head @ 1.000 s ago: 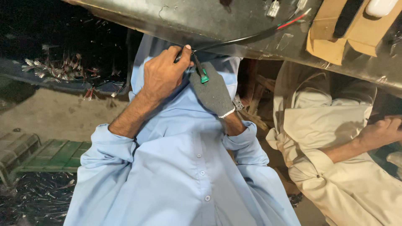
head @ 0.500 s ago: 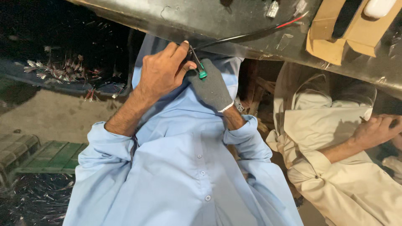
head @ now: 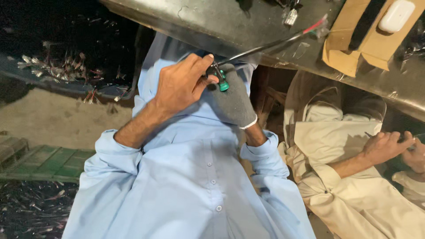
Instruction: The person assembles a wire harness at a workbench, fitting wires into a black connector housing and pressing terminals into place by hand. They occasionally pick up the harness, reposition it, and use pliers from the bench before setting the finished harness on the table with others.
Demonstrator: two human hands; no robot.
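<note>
left hand: bare, fingers clamped on a green-handled tool at the black cable
right hand: gloved, closed around the cable's near end, under the bench edge
step: likely stripping or cutting; needs a steady pull

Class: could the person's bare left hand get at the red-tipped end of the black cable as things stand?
Probably yes: nothing lies along the black cable between the left hand and its red-tipped end, though that hand grips a green-handled tool.
</note>
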